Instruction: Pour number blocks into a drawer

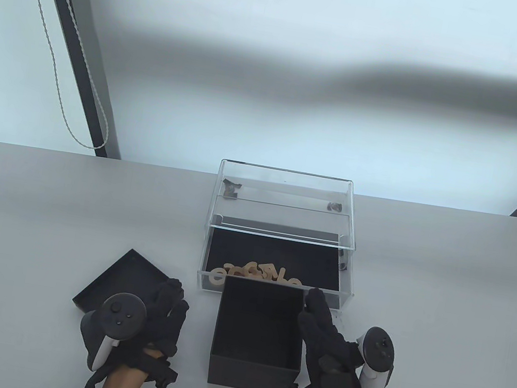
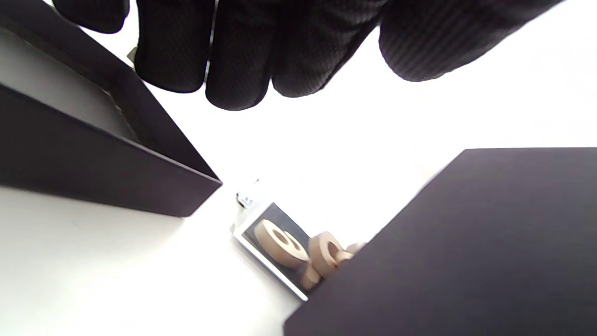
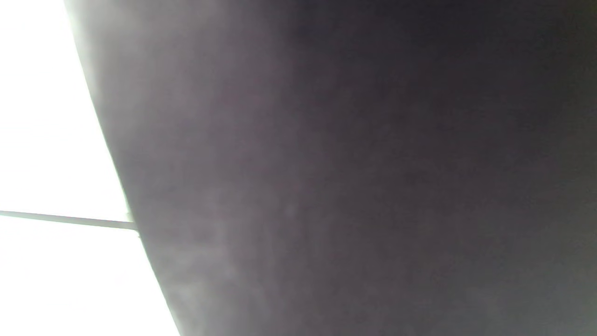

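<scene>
A clear drawer (image 1: 274,250) with a black floor is pulled out of its clear case (image 1: 283,193). Several tan number blocks (image 1: 258,271) lie heaped at its front wall; they also show in the left wrist view (image 2: 298,247). A black box (image 1: 260,322) sits against the drawer's front, its far edge at the blocks. My right hand (image 1: 315,313) grips the box's right side. The box fills the right wrist view (image 3: 350,163) and the right of the left wrist view (image 2: 466,242). My left hand (image 1: 169,305) is open and empty between the box and a black lid (image 1: 123,275), fingers (image 2: 238,51) extended.
The lid lies open side up on the grey table (image 1: 39,218), left of the box, and shows in the left wrist view (image 2: 93,158). A window with cords stands behind the table's far edge.
</scene>
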Demonstrator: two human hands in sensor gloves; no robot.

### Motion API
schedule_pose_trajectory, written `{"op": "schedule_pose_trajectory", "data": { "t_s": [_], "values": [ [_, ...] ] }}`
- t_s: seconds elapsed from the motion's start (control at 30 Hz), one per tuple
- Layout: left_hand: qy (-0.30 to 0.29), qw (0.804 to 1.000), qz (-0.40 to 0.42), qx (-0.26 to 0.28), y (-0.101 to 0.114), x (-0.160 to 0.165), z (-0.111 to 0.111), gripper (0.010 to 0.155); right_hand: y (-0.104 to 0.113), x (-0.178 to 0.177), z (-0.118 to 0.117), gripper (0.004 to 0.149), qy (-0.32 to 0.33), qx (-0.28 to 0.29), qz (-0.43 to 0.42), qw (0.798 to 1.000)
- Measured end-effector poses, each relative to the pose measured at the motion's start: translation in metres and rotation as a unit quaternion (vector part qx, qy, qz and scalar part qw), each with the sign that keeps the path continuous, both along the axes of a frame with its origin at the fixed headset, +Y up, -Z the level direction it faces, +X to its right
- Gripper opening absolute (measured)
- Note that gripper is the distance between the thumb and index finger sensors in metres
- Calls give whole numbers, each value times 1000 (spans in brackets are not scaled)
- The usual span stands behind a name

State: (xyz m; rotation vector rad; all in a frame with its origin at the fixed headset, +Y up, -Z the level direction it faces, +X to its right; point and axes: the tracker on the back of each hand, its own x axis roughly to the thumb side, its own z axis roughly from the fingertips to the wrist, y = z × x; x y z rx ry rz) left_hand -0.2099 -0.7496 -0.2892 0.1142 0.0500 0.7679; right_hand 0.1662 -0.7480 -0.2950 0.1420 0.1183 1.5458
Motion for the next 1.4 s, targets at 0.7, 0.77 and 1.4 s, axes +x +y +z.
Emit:
{"op": "schedule_pose_trajectory", "data": {
  "t_s": [0.7,0.77,1.4],
  "values": [
    [11,975,-172,-136,-28,0,-9,66,0,-1,1,75,1,0,-1,1000],
    [16,972,-195,-134,-28,2,-9,65,-1,-1,1,75,2,0,0,1000],
    [50,953,-269,-131,-27,4,-13,43,-1,-2,1,75,3,-2,0,1000]
  ]
}}
